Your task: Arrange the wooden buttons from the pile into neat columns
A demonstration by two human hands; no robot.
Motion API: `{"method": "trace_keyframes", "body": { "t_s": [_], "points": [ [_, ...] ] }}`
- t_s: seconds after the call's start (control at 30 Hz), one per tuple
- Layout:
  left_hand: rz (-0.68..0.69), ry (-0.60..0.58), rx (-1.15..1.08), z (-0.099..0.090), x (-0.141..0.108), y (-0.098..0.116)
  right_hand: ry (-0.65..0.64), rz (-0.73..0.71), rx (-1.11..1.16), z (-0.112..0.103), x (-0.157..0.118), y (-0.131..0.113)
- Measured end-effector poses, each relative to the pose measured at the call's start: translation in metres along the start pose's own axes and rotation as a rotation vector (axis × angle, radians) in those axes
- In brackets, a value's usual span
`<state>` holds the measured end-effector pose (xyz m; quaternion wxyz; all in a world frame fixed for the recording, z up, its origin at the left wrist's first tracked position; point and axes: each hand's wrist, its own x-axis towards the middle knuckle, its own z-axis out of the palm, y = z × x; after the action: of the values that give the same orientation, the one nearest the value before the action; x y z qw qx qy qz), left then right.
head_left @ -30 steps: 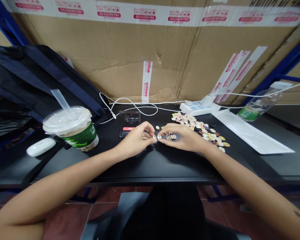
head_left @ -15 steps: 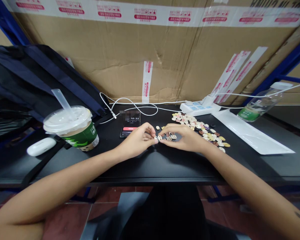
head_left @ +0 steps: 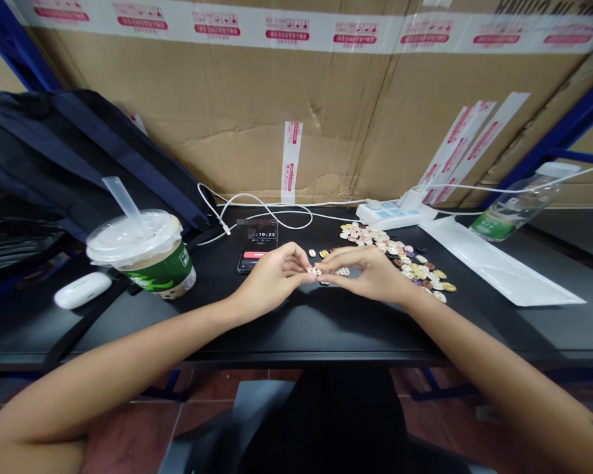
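Both hands have drawn closer since a second ago: the left hand [head_left: 269,280] and right hand [head_left: 370,273] now meet fingertip to fingertip, fingers pinched together on one small pale button [head_left: 315,271] just above the black counter [head_left: 306,322], left of the button pile [head_left: 405,262] and near the phone [head_left: 257,246].

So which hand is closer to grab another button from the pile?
Probably the right hand. The pile of buttons lies just past its knuckles, while the left hand sits on the far side, near the phone. Both hands pinch a small button between them.
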<state>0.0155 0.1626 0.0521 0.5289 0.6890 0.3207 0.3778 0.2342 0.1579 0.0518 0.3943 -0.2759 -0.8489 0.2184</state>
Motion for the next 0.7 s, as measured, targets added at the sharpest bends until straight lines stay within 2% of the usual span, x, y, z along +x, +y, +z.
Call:
{"method": "trace_keyframes", "body": {
  "t_s": [0.17,0.4,0.7],
  "points": [
    [-0.042,0.047,0.013,0.000,0.000,0.005,0.003,0.012,0.025,-0.002,0.001,-0.005],
    [-0.116,0.082,-0.137,0.000,0.000,0.009,0.026,0.032,0.039,-0.003,0.002,-0.006],
    [-0.153,0.065,-0.184,0.003,-0.002,0.013,0.051,0.068,0.100,-0.003,0.001,-0.004]
  ]
}}
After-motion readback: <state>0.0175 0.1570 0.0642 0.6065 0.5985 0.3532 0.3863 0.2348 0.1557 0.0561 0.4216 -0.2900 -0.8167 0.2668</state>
